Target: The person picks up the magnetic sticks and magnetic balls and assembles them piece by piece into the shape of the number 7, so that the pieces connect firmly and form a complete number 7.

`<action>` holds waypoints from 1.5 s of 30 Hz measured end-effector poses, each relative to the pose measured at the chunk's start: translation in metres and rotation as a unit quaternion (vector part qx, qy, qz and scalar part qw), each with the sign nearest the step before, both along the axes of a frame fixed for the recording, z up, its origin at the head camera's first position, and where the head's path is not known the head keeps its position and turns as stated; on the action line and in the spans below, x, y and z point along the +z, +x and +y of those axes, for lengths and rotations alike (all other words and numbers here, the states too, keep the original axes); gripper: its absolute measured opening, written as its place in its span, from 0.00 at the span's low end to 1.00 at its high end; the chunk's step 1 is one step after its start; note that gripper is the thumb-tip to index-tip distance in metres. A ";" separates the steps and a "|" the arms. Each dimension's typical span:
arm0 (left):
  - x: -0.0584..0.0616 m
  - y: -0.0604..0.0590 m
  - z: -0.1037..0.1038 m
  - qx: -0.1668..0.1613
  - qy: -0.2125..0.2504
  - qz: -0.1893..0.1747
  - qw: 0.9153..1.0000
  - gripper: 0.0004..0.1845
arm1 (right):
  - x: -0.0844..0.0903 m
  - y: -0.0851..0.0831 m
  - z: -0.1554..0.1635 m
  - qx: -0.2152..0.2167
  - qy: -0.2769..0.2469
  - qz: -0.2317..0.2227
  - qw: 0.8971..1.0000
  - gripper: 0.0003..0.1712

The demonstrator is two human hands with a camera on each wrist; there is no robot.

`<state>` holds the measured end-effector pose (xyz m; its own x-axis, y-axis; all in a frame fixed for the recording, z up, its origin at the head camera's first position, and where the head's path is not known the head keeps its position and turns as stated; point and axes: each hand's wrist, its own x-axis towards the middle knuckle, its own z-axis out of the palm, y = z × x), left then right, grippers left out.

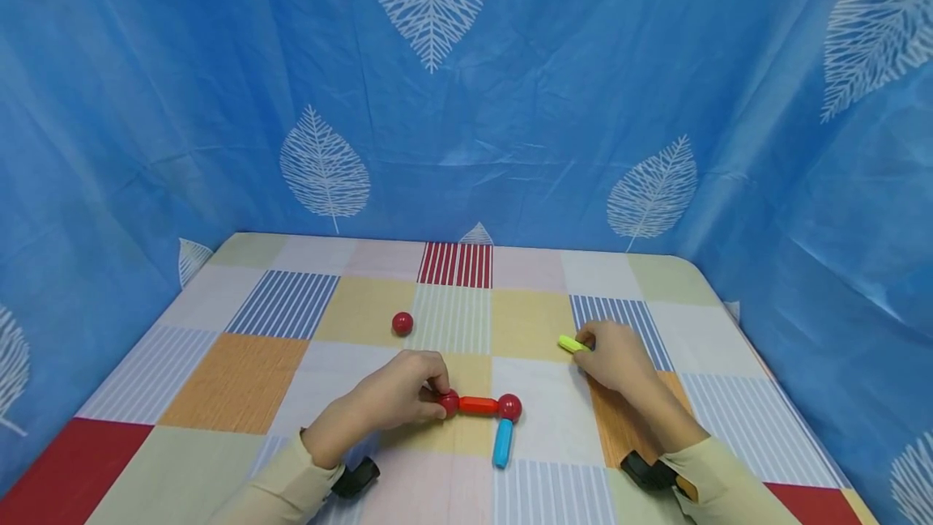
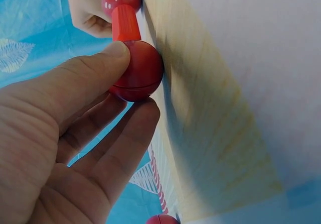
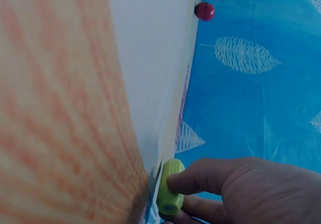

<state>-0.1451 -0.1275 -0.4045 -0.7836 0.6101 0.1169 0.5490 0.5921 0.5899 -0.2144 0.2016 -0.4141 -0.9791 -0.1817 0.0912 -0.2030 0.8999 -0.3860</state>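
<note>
My left hand pinches a red ball between thumb and fingertips, low over the cloth. An orange-red rod joins that ball to a second red ball. From the second ball a blue rod points toward the near edge. Off to the right, my right hand pinches a yellow-green rod by thumb and fingers, right at the tabletop. In the right wrist view the rod's near end shows a small round socket.
A loose red ball lies on the patchwork tablecloth, farther back than the joined pieces. Blue curtains with white leaf prints hang behind and beside the table. Dark wrist cameras sit on both wrists.
</note>
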 end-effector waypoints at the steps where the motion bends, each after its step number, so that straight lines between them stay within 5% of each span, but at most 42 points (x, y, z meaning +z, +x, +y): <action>1: 0.000 0.000 0.000 0.000 0.001 -0.002 1.000 0.11 | 0.000 0.002 -0.001 0.000 0.002 -0.002 1.000 0.10; 25: -0.001 0.001 0.001 -0.001 0.003 -0.002 1.000 0.12 | 0.008 0.046 -0.014 0.029 0.087 -0.044 0.995 0.11; 36: -0.003 -0.001 0.001 -0.003 -0.008 0.009 1.000 0.12 | 0.007 0.051 -0.016 0.025 0.079 -0.032 0.996 0.08; 45: -0.002 -0.001 0.000 -0.003 -0.011 0.013 1.000 0.12 | 0.011 0.058 -0.018 0.020 0.018 -0.096 0.995 0.08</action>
